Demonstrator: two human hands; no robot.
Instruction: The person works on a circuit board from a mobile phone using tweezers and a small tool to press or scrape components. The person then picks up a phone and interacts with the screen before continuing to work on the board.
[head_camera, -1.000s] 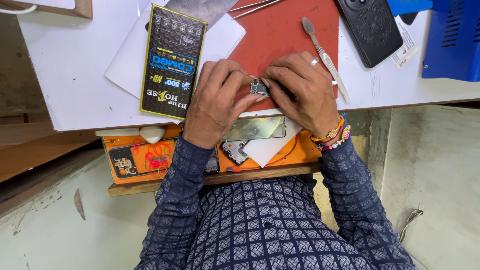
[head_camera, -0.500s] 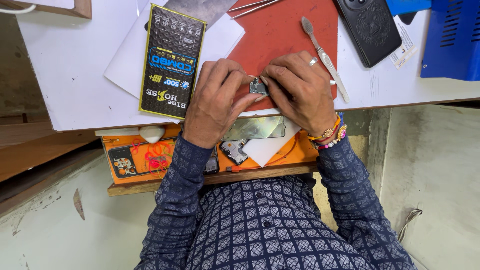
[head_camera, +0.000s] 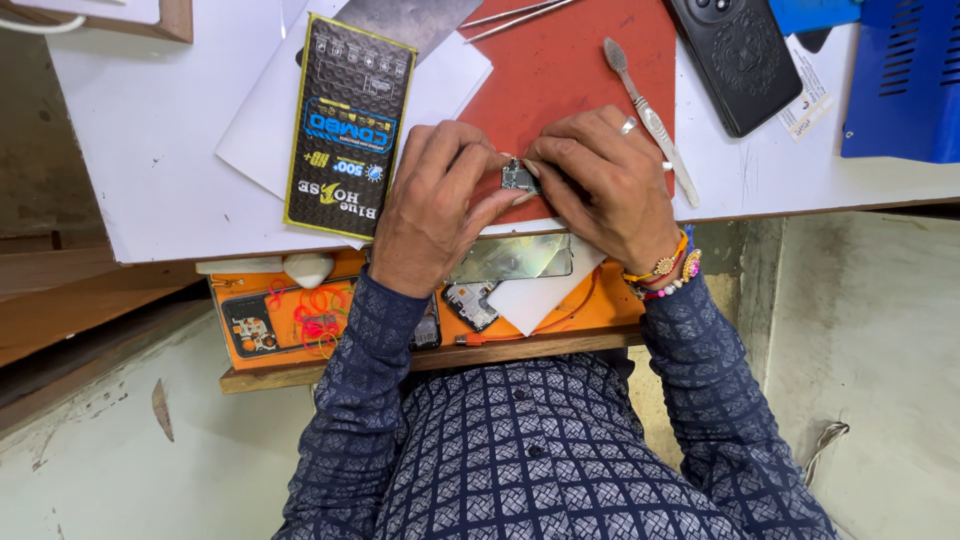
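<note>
Over red mat (head_camera: 570, 70), both hands, left (head_camera: 440, 205) & right (head_camera: 600, 185), fingertips pinched on small circuit board (head_camera: 518, 179).

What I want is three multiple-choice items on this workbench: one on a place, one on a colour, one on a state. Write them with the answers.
1. Where does the brush lie?
A. In the drawer
B. On the blue box
C. Along the mat's right edge, by the right hand

2. What colour is the mat under the hands?
A. Green
B. Red
C. Yellow

3. How is the small board held?
A. Pinched between fingers of the left hand and the right hand
B. Lying alone on the table
C. Tucked into the black phone

Answers: 1 C, the brush slants along that edge; 2 B, the mat is plainly red; 3 A, fingertips of both hands meet on it.
</note>
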